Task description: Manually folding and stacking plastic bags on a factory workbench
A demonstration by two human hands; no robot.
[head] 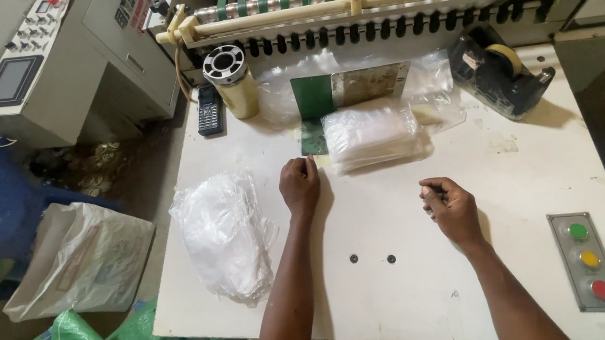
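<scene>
Two forearms stretched forward over white desk (409, 287). Left hand (299, 184) palm down, fingers loosely curled, fingertips touching desk just beside one neat stack of clear bags (373, 136). Right hand (451, 207) resting knuckles up, curled nearly closed, holding nothing visible. One crumpled heap of plastic bags (224, 233) at far left. Three round buttons (589, 259), green, yellow, red, at far right.

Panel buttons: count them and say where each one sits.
3, in a column on the grey panel at the table's near right corner: green button farthest from the person, yellow button in the middle, red button nearest. None looks hidden.
</scene>
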